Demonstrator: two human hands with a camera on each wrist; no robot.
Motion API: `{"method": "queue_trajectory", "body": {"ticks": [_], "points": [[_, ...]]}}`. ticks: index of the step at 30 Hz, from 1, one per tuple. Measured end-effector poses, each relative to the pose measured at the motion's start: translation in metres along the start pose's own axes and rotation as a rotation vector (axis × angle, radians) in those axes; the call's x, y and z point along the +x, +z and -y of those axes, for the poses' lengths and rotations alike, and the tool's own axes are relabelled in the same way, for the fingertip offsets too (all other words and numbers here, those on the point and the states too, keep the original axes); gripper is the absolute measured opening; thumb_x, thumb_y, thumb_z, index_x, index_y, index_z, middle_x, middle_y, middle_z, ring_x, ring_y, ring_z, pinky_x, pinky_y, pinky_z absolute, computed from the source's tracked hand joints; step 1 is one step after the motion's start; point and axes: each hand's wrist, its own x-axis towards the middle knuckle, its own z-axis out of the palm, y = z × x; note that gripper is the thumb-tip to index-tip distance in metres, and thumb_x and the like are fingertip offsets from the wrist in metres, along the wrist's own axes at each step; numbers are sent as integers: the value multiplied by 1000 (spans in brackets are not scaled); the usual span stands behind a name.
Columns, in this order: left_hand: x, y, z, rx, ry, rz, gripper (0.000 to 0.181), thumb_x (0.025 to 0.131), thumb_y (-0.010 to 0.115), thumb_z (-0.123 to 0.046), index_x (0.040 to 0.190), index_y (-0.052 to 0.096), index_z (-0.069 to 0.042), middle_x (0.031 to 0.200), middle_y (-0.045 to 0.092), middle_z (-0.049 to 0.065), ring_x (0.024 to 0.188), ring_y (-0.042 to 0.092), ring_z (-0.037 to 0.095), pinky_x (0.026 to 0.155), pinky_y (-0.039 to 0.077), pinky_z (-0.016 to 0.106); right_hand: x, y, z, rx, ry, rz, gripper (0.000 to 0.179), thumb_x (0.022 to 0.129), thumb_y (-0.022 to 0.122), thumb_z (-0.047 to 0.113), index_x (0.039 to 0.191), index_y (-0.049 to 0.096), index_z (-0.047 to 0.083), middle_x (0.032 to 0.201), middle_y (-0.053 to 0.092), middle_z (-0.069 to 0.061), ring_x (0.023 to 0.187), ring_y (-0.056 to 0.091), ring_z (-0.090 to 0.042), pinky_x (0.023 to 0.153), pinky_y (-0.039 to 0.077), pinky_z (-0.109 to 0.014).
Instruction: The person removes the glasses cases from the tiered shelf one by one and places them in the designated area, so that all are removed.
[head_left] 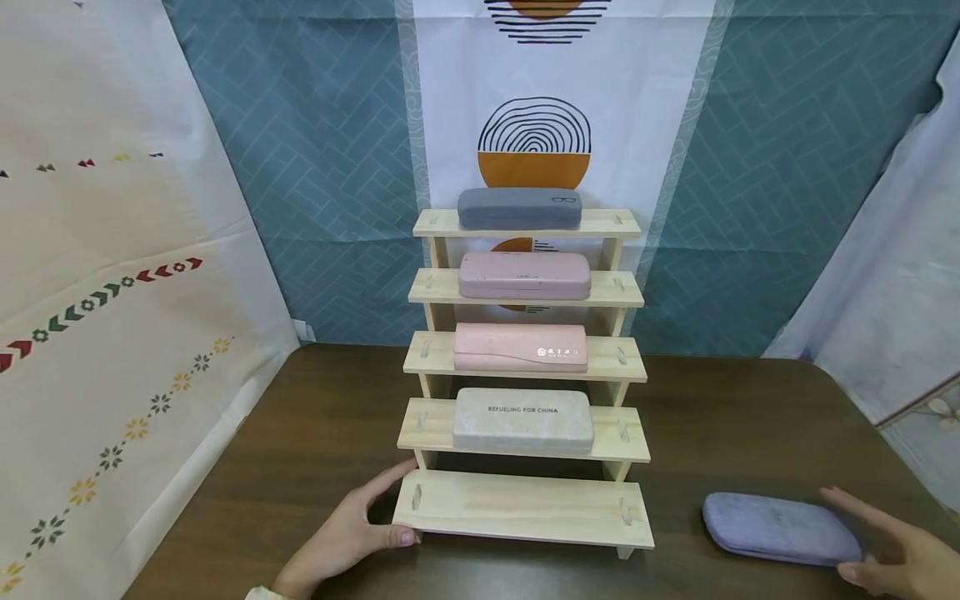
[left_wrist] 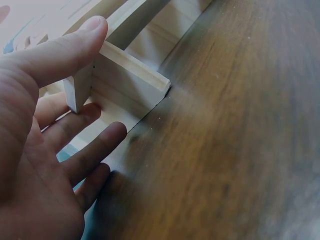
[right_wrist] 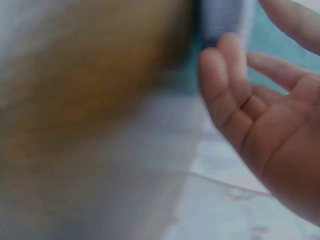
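Observation:
A stepped wooden display rack point(head_left: 521, 504) stands on the table, with its lowest shelf bare. My left hand point(head_left: 348, 529) grips the left end of that shelf, thumb at the front corner and index finger towards the back. In the left wrist view, the thumb point(left_wrist: 75, 52) lies over the wood while the other fingers sit beside the rack's leg. A blue-purple glasses case point(head_left: 780, 527) lies on the table right of the rack. At its right end, my right hand point(head_left: 896, 550) is spread with the thumb close to the case; whether they touch I cannot tell.
One case lies on each upper shelf: grey-blue point(head_left: 517, 208), mauve point(head_left: 525, 277), pink point(head_left: 519, 346) and white point(head_left: 522, 421). The dark wooden table point(head_left: 315, 450) extends around the rack. Patterned cloths point(head_left: 330, 167) hang behind and at both sides.

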Motion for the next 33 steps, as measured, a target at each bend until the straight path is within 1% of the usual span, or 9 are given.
{"method": "queue_trajectory", "body": {"ticks": [2, 4, 5, 8, 12, 14, 17, 24, 33], "points": [[1, 0, 0, -5, 9, 1, 85, 78, 88, -30, 151, 46, -36, 149, 49, -11, 138, 39, 22, 109, 31, 38, -1, 4, 10, -216, -8, -119, 104, 91, 61, -14, 155, 14, 53, 148, 21, 37, 44, 44, -6, 38, 43, -26], [1, 0, 1, -17, 11, -2, 85, 77, 88, -29, 151, 46, -36, 149, 49, -11, 138, 39, 23, 109, 32, 40, 3, 7, 25, -387, -3, -221, 106, 88, 68, -11, 157, 14, 48, 145, 5, 43, 45, 44, -2, 37, 42, -24], [1, 0, 1, -16, 15, -3, 85, 78, 88, -28, 151, 46, -36, 148, 49, -10, 138, 40, 23, 108, 32, 41, 7, 8, 34, -431, -1, -252, 105, 87, 70, -9, 159, 15, 44, 143, 6, 43, 44, 42, -1, 37, 41, -24], [1, -1, 2, -17, 26, -7, 84, 78, 88, -28, 151, 46, -36, 148, 50, -10, 137, 40, 24, 108, 32, 41, 22, 11, 68, -461, 50, -323, 98, 88, 74, -2, 162, 20, 33, 131, 51, 26, 44, 40, -6, 39, 39, -26], [1, -1, 2, -13, 36, -2, 84, 78, 88, -29, 151, 46, -36, 149, 49, -11, 138, 39, 24, 109, 31, 40, 42, 17, 112, -426, 66, -330, 83, 92, 72, 3, 161, 28, 18, 94, 61, 16, 59, 58, -11, 50, 45, -27], [2, -1, 2, -12, 36, 3, 85, 78, 87, -30, 151, 45, -36, 150, 48, -11, 139, 38, 24, 109, 31, 40, 53, 21, 128, -378, 11, -301, 78, 94, 69, 0, 160, 30, 14, 127, 59, 15, 74, 66, -16, 58, 51, -28], [2, 0, 2, -10, 24, 9, 85, 78, 87, -32, 152, 45, -35, 151, 47, -10, 139, 38, 24, 109, 31, 40, 68, 29, 144, -274, -95, -244, 72, 95, 64, -8, 158, 34, 9, 147, 47, 17, 85, 68, -18, 64, 55, -30], [1, 0, 3, 1, 25, 14, 85, 78, 87, -34, 152, 45, -35, 149, 49, -10, 136, 41, 22, 108, 33, 37, 103, 52, 161, -86, -209, -158, 66, 95, 59, -13, 155, 37, 4, 107, 69, -5, 85, 68, -19, 66, 56, -34], [1, -1, 6, -39, 74, 22, 83, 81, 86, -26, 152, 44, -35, 148, 50, -10, 134, 43, 20, 106, 34, 30, 144, 76, 174, 32, -264, -120, 59, 95, 60, -11, 150, 43, 1, 90, 70, -9, 78, 65, -19, 60, 53, -33]]}}
